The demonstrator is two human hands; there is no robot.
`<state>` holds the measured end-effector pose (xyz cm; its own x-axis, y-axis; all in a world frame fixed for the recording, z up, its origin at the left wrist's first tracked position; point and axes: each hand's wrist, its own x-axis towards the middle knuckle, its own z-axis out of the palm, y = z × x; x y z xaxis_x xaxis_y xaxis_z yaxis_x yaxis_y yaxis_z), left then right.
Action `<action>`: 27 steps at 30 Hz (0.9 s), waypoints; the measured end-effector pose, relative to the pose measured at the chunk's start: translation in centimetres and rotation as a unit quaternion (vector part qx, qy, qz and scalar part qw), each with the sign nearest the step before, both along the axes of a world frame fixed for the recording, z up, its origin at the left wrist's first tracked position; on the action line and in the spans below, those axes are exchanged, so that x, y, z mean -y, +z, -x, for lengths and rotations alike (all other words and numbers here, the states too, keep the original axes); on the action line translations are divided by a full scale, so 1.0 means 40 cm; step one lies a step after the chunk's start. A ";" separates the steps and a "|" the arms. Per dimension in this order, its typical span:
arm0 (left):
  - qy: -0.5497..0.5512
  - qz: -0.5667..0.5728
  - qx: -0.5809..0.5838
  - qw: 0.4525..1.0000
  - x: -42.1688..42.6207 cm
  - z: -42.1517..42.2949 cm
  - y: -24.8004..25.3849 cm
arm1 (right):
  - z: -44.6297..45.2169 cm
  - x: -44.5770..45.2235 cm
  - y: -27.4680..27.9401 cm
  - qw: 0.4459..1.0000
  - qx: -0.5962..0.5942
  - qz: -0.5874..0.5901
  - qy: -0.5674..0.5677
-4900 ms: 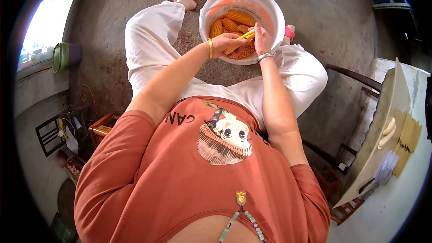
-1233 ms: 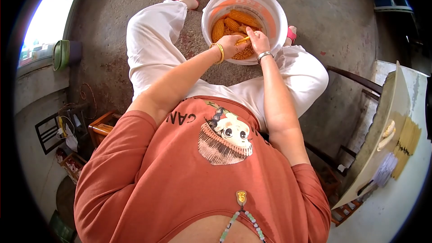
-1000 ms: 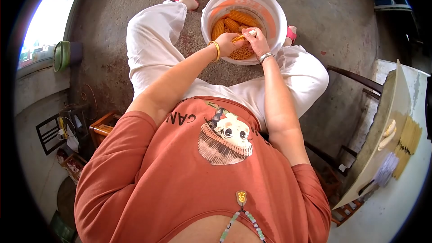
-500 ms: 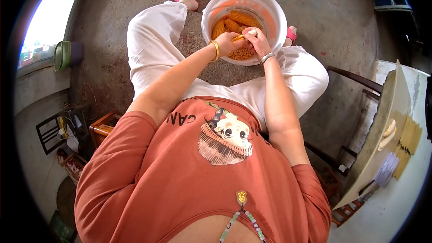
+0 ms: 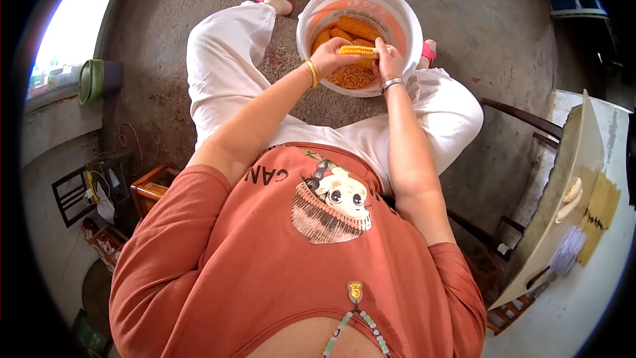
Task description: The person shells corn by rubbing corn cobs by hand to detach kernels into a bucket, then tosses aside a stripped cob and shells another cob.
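Note:
A yellow corn cob (image 5: 357,50) lies nearly level over the white bucket (image 5: 412,21), its pale end to the right. My left hand (image 5: 327,59), with a gold bracelet, is wrapped round the cob's left part. At the pale right end, my right hand (image 5: 389,63), with a silver bracelet, holds on with thumb and fingers. Beneath both hands, loose kernels (image 5: 352,77) cover the near part of the bucket's bottom. Several whole cobs (image 5: 358,27) rest against its far side, partly hidden by my left hand and the held cob.
The bucket stands on the concrete floor (image 5: 464,0) between my legs in white trousers (image 5: 228,59). A dark chair (image 5: 523,114) and a board (image 5: 563,205) with light items on it are at the right. At the left are a green container (image 5: 91,83) and a wooden stool (image 5: 154,185).
The held cob now shows more of its length and lies level. My left hand has shifted slightly left, and my right hand has moved slightly right, onto the cob's pale end.

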<state>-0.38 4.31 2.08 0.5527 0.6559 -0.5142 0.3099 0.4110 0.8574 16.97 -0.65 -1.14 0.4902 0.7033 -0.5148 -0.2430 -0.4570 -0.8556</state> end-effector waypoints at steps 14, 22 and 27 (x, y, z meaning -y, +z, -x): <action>0.154 0.205 0.227 0.940 -0.030 0.011 -0.063 | 0.037 0.015 -0.017 0.972 -0.045 -0.062 0.220; 0.084 0.120 0.134 0.980 -0.016 -0.006 -0.060 | 0.034 0.007 -0.016 0.964 0.166 -0.096 0.182; -0.023 0.060 0.073 0.995 -0.003 -0.017 0.000 | 0.057 0.016 0.021 0.957 0.221 -0.102 0.158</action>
<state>0.32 4.44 2.06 0.6550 0.5668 -0.4998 0.2063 0.5021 0.8398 14.69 -1.28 -0.30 0.3740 0.9163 -0.1431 0.2859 -0.2607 -0.9221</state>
